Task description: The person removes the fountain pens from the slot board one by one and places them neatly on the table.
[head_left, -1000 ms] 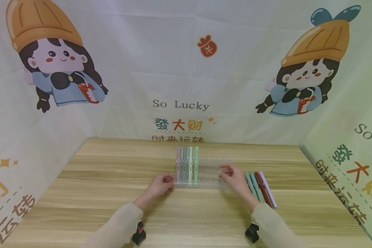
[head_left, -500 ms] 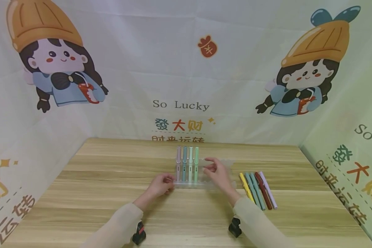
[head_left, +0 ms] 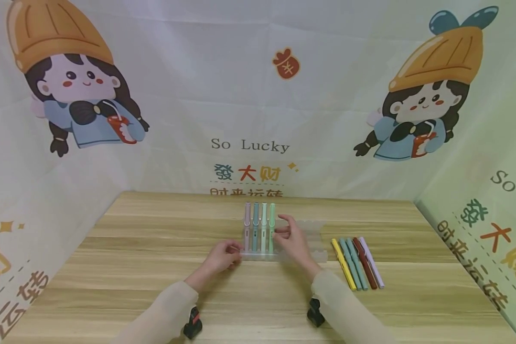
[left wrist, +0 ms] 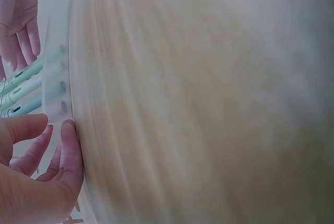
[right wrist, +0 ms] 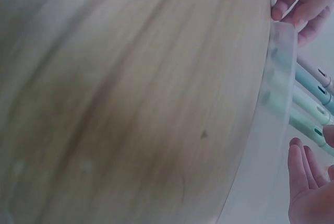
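A clear plastic pen rack (head_left: 316, 234) lies on the table. Side by side in its left part are a mauve pen (head_left: 247, 234), a blue-grey pen (head_left: 255, 234), a pale mint pen (head_left: 264, 234) and a light green pen (head_left: 272, 212). My left hand (head_left: 221, 255) pinches the rack's left end near the front corner, thumb and fingertips on either side in the left wrist view. Over the rack, just right of the light green pen, is my right hand (head_left: 293, 240), fingers extended and apart from the thumb. Nothing shows between them; the thumb tip is right beside that pen.
Right of the rack a loose row of pens lies on the wooden table (head_left: 155, 267): a yellow pen (head_left: 343, 264), two teal pens (head_left: 358, 267), a dark red pen (head_left: 364, 263) and a lilac pen (head_left: 372, 263). A printed cloth (head_left: 176, 95) stands behind and at the sides.
My right hand has moved left across the rack to the light green pen, uncovering the yellow pen in the loose row. The left hand stays at the rack's left end.
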Tool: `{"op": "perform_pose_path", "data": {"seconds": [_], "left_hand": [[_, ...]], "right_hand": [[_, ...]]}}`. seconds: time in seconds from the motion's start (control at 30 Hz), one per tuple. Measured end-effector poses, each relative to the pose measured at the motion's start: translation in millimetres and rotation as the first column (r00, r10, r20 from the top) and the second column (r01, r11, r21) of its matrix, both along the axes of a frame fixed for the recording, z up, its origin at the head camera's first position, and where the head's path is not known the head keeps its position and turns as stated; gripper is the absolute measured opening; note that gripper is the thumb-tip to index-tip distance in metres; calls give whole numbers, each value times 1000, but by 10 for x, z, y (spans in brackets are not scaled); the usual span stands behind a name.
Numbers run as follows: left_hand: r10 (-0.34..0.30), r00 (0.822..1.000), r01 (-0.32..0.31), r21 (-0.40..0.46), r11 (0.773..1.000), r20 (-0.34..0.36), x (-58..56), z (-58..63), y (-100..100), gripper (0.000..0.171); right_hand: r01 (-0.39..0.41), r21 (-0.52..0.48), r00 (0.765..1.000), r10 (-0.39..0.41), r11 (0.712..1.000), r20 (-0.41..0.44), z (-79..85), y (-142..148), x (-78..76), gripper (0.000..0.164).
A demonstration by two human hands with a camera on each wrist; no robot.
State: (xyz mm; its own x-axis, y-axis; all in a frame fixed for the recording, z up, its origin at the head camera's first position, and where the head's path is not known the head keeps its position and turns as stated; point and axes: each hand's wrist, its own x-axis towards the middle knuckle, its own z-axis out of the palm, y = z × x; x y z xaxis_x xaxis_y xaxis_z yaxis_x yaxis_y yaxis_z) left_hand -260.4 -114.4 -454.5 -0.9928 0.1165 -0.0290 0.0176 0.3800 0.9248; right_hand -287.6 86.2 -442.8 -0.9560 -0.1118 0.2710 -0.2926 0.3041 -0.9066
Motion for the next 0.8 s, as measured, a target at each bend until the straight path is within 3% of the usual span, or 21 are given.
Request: {"op": "perform_pose_path", "data": {"seconds": [0.6, 0.8], "left_hand": [[-2, 1000, 2, -2, 1000, -13, -15, 0, 6, 13], [-10, 1000, 10, 3, 1000, -11, -5, 0, 0, 13]], "right_hand": [[27, 30, 1000, -27, 999, -4, 0, -108, -14, 53], [54, -25, 999, -54, 998, -2, 14, -117, -15, 54]]}}
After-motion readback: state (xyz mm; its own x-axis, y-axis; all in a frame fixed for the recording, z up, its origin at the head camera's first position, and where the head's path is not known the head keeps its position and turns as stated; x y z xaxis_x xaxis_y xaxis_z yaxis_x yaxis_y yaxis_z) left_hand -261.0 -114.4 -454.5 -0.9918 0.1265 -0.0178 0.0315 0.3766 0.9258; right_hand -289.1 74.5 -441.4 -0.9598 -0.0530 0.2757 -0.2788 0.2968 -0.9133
